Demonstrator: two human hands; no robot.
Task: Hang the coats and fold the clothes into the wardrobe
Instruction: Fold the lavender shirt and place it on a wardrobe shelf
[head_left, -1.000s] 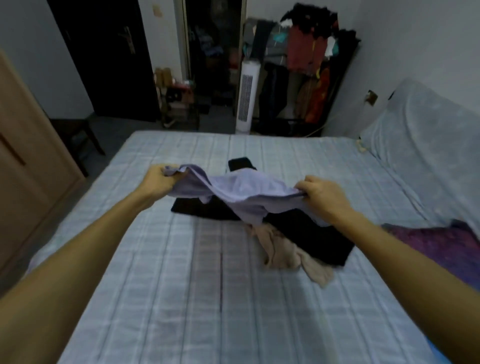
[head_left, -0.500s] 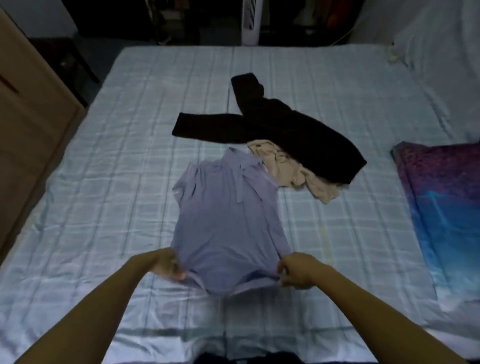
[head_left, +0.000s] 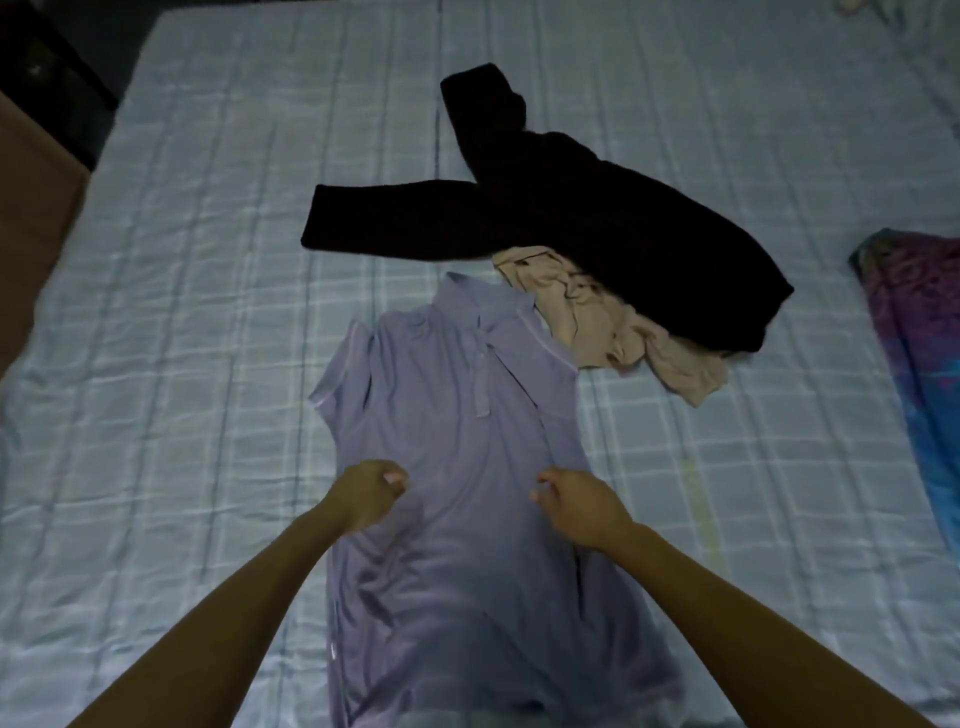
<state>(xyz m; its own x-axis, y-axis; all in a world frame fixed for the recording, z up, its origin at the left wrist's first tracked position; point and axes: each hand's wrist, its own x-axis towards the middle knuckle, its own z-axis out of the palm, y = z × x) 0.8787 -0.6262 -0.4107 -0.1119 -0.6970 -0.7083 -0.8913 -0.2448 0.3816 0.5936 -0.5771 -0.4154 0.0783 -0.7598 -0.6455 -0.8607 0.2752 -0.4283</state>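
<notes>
A lavender polo shirt (head_left: 457, 467) lies flat on the bed, collar away from me and hem at the near edge. My left hand (head_left: 366, 496) and my right hand (head_left: 576, 501) sit over the shirt's middle, one on each side. Both have their fingers curled inward, and no fabric shows between them. Beyond the collar a black long-sleeved garment (head_left: 597, 218) is spread out. A crumpled beige garment (head_left: 618, 325) lies partly under it, touching the polo's right shoulder.
The bed (head_left: 182, 338) has a pale blue checked sheet. A purple and blue patterned cloth (head_left: 919, 332) lies at the right edge. A brown wooden panel (head_left: 31, 197) stands along the left side of the bed, with dark floor beyond it.
The lavender shirt went from held up in the air to laid flat on the bed. My hands let go of its hem and moved up to its middle. The view tilted down.
</notes>
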